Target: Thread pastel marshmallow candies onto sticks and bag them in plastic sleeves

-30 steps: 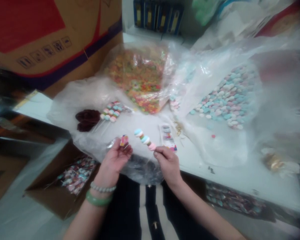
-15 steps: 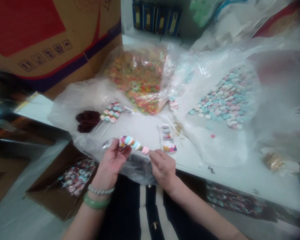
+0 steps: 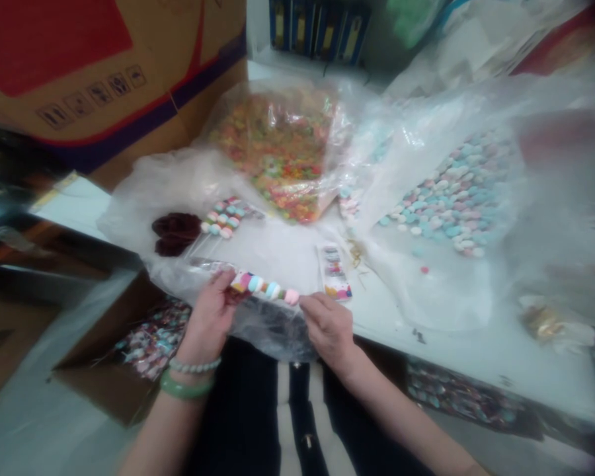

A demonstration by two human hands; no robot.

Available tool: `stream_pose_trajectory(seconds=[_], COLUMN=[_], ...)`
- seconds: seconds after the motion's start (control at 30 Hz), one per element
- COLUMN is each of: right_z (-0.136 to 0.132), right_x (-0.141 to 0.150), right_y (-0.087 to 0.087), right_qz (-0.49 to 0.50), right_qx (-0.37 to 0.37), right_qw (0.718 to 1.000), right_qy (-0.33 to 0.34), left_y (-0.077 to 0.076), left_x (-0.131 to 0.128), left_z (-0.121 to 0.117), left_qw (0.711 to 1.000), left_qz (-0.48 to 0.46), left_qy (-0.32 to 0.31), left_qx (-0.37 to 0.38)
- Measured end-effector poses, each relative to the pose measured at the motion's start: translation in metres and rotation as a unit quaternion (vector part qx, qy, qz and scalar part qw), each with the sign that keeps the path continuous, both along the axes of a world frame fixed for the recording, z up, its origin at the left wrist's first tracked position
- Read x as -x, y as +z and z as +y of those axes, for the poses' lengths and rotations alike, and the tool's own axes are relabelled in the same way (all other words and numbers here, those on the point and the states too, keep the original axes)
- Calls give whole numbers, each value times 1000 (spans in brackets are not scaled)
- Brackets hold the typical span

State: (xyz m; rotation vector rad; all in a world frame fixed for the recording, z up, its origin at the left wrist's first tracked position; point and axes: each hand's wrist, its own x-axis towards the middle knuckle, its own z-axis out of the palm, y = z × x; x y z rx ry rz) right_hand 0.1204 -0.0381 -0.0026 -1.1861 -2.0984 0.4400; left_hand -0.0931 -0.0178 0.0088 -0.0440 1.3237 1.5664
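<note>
In the head view, my right hand (image 3: 327,330) is closed in a pinch at the near end of the candy skewer (image 3: 272,289), at about 4 o'clock from its middle. My thumb and bent fingers meet just beside the pink piece; the stick itself is hidden in my grip. My left hand (image 3: 211,307), at about 8 o'clock, has its thumb and fingers closed on the printed wrapper (image 3: 240,281). The skewer lies nearly level between my two hands, its blue-and-white end against the wrapper's colourful part; how far in it sits, I cannot tell.

Taking the skewer as my clock's centre, a flat printed packet (image 3: 334,272) lies on the white table (image 3: 451,344) near 3 o'clock, with thin gold ties (image 3: 356,253) at 2. Farther out at 2 is a pile of pastel candies (image 3: 446,192) in clear plastic. The clear bag of orange and green candies (image 3: 277,158) is at 12. A group of skewers (image 3: 224,218) lies at 11, just beside a dark red bundle (image 3: 176,233) at 10. Down at 8 o'clock, below the table's edge, an open cardboard box (image 3: 99,360) holds many more pastel pieces.
</note>
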Motion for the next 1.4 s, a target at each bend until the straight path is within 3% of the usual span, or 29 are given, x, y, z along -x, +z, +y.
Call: stream_pose_trajectory(seconds=[0.07,0.2,0.3,0.4,0.5,0.6,0.73,0.87,0.93,1.1,1.17,1.33,1.4], right_z=[0,-3,-7,-9,-7,-3,3,6,5,3,2,3,1], right_x=[0,4,7,8,5,3,5,9,9,7,8,17,22], right_y=[-2,-5,-7,-9,-12,-15,-14,-10,-10,-17,-19,-13,-8], right_qz=[-15,-54,-71,-74,-59,32,183,209,208,173,160,155,168], right_qx=[-22,-135,-185,-188,-127,35,256,399,407,249,225,295,371], right_qw=[1000,989,980,979,990,999,949,893,890,952,960,943,913], right_qy=[-5,-15,-16,-17,-9,10,13,0,5,27,34,16,9], left_y=[-5,-16,-20,-20,-17,-17,-20,-21,-22,-26,-26,-24,-23], left_x=[1,0,-4,-8,-9,-9,-10,-13,-11,-5,-7,-21,-26], left_z=[-2,-3,-1,0,-1,-4,-8,-8,-8,-11,-12,-13,-13], left_qw=[1000,999,999,999,999,999,998,996,996,992,990,991,992], left_qz=[18,18,3,5,23,29,32,29,28,-6,-7,-14,-32], left_qy=[-18,-39,-6,15,-5,-26,-55,-80,-83,-126,-141,-127,-120], left_qx=[2,-14,-33,-43,-33,-12,-7,-15,-14,-30,-25,-29,-28])
